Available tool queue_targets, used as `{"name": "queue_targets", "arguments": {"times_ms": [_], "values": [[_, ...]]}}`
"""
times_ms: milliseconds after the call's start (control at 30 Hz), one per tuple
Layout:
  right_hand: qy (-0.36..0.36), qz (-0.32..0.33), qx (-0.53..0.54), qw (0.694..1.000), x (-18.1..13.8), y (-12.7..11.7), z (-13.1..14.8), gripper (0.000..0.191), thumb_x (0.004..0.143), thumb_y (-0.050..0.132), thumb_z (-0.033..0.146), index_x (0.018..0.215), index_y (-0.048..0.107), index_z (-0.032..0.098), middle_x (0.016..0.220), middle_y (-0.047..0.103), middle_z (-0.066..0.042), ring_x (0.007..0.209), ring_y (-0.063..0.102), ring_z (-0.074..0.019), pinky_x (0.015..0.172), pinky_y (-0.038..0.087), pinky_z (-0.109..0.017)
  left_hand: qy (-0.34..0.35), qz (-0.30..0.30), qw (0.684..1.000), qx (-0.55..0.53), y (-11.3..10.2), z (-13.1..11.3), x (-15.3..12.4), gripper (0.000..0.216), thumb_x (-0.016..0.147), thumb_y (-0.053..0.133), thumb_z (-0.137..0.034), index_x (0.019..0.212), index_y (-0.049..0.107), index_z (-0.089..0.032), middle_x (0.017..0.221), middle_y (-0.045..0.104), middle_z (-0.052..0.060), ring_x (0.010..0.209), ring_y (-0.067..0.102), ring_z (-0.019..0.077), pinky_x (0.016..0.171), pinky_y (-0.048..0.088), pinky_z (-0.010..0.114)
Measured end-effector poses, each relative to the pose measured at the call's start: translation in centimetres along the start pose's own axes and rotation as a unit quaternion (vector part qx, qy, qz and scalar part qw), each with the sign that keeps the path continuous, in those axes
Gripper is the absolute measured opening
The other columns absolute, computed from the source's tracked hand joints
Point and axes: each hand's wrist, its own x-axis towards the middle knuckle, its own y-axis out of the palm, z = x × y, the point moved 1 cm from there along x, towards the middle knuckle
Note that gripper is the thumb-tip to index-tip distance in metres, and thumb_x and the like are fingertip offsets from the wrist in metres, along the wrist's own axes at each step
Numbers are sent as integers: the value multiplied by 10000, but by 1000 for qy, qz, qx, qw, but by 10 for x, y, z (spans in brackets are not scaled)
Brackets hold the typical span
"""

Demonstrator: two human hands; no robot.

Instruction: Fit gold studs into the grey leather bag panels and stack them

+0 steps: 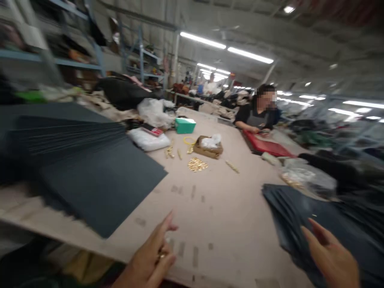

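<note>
Our left hand (pixel 150 258) is nearest us, low over the near edge of the table (pixel 237 204), its forefinger extended and the other fingers curled. Something gold-coloured (pixel 161 256) shows among those fingers; blur keeps us from telling whether it is a ring or a small fitting in the grip. If it is a loose fitting, a half-curled hold like this could let it slip and drop off the edge.

Our right hand (pixel 333 252) is at the right-hand stack of dark panels (pixel 289 214), thumb and forefinger parted, with nothing visible between them. We cannot tell whether the fingertips touch the top panel. Because the layers lie unevenly, a careless push might slide them askew, and a small bright speck (pixel 314 215) on top, if it is hard, could mark the surface.

On our left, the larger stack of dark panels (pixel 102 180) lies fanned, one corner close to the table's near edge; a sleeve catching that corner could drag sheets off.

Farther out, the gold pieces (pixel 197 164) sit in a loose heap before the cardboard box (pixel 207 152), so a sweeping forearm could scatter them.
</note>
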Motion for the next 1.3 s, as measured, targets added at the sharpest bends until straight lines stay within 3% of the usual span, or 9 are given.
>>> {"name": "queue_targets", "arguments": {"times_ms": [100,233,333,433,533,633,767,967,1300], "values": [[-96,183,126,970,-52,32,55,462,622,676,571,974,754,281,939,757,-97,903,707,-351,810,557,-445,25,55,998,-10,-10,-8,-5,742,906,418,-128,1495,42,-380,1394,464,89,824,620,93,845,500,260],[-304,379,247,839,-151,58,139,232,731,693,430,848,772,245,768,763,-47,674,726,-222,602,590,-257,42,70,997,-14,-16,-11,-5,784,913,359,-60,1481,-47,-418,1497,338,100,938,634,100,991,443,319],[-438,435,274,738,-204,68,182,142,839,623,285,887,752,249,773,754,-23,656,708,-168,611,569,-210,14,63,997,-42,-24,-7,-9,776,917,356,-68,1490,-57,-390,1520,317,110,1056,614,141,1056,403,378],[-481,473,283,681,-231,78,200,186,865,587,211,973,731,257,820,754,-18,682,707,-152,647,561,-197,-38,17,996,-80,-33,-1,-11,776,899,395,-68,1506,-1,-345,1488,367,115,1203,527,198,1109,341,443],[-465,484,290,683,-247,90,202,197,855,603,220,1012,719,249,875,755,-27,717,709,-155,686,559,-195,-61,-5,984,-170,-37,3,-12,755,873,396,-48,1508,86,-315,1400,434,126,1165,545,198,1054,422,427],[-422,469,298,716,-262,100,202,165,840,627,279,968,725,243,837,747,-24,675,686,-150,669,551,-193,-59,-20,966,-251,-38,7,-12,714,883,377,-63,1503,119,-306,1438,378,131,1246,483,207,1019,468,396],[-361,434,316,762,-278,107,205,137,825,639,335,864,734,245,773,737,-12,639,661,-145,664,534,-194,-60,-31,971,-228,-42,8,-11,712,894,421,-111,1506,120,-313,1522,295,103,1308,418,206,1082,405,407],[-344,409,305,788,-282,115,206,136,787,657,331,836,739,235,774,747,-21,664,681,-160,669,541,-201,-93,-54,953,-285,-47,5,-13,569,950,421,-240,1487,249,-319,1438,463,61,1307,453,225,1115,361,432],[-272,534,301,741,-274,141,202,210,785,676,344,886,748,174,863,757,-73,761,699,-202,696,574,-251,-43,-149,945,-288,-20,37,-4,559,954,438,-382,1481,274,-298,1441,461,107,1242,519,259,1065,423,455]]}}
